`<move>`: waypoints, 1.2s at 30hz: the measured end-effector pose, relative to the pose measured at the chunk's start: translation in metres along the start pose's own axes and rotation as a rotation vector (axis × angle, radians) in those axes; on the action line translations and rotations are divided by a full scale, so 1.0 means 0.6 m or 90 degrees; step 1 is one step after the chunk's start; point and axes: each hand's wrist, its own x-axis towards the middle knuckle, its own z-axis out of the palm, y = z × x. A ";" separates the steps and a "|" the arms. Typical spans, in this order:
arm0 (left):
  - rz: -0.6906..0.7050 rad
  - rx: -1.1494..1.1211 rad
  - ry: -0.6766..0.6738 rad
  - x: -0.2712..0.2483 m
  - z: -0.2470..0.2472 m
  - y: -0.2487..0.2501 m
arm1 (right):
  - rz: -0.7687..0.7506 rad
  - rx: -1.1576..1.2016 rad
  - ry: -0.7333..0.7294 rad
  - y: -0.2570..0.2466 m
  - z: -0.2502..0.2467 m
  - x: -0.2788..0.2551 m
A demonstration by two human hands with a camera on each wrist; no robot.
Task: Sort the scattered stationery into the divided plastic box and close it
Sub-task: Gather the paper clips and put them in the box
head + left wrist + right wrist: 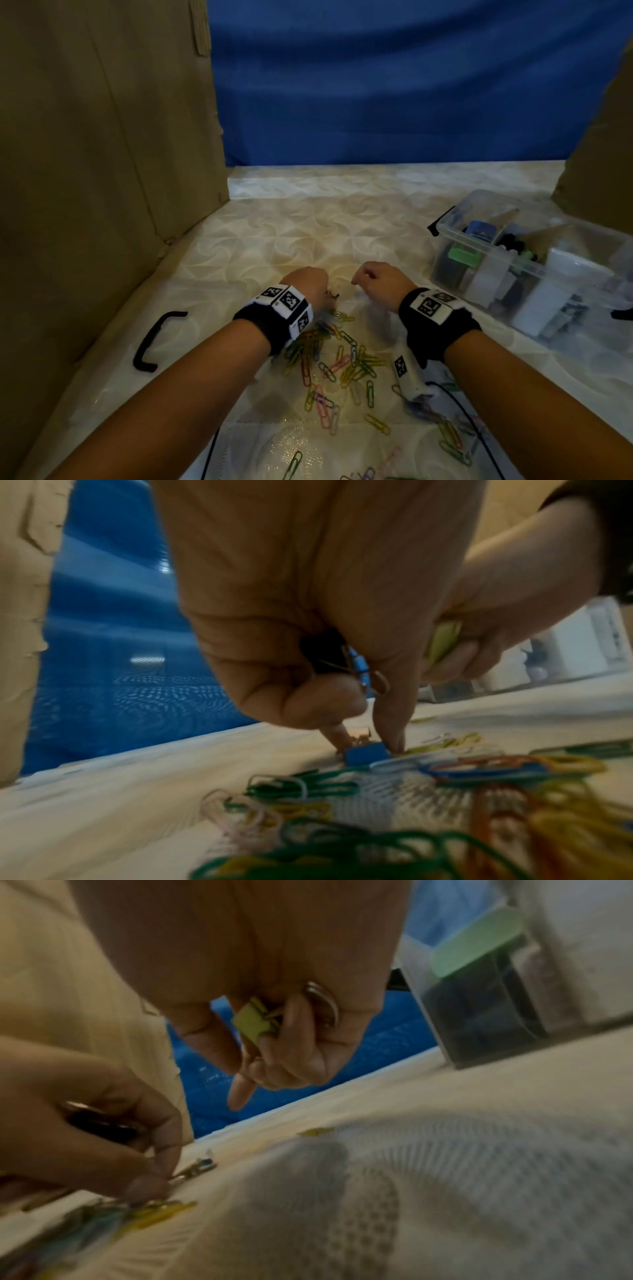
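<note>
Down on the patterned table (308,219), the left hand (308,615) pinches a blue binder clip (366,754) between fingertip and thumb, with another clip curled in its palm. Beside it, the right hand (274,1001) curls around a yellow-green binder clip (253,1023). Coloured paper clips (342,363) lie scattered between the wrists. Well right sits the open divided plastic box (513,270).
</note>
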 end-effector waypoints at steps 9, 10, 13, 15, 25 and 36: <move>0.003 -0.060 0.018 -0.027 0.007 -0.037 | -0.156 -0.345 -0.148 -0.045 0.041 0.023; -0.003 -0.070 0.013 -0.028 0.007 -0.040 | -0.153 -0.360 -0.147 -0.046 0.042 0.021; -0.004 -0.087 0.006 -0.033 0.005 -0.043 | -0.130 -0.369 -0.128 -0.045 0.039 0.012; -0.002 -0.076 0.005 -0.035 0.004 -0.043 | -0.092 -0.303 -0.097 -0.041 0.026 -0.003; 0.065 -0.286 0.082 -0.090 -0.023 -0.013 | -0.020 0.154 0.201 0.057 -0.120 -0.141; 0.142 -0.281 0.053 -0.143 0.018 0.134 | 0.007 0.136 0.566 0.137 -0.309 -0.163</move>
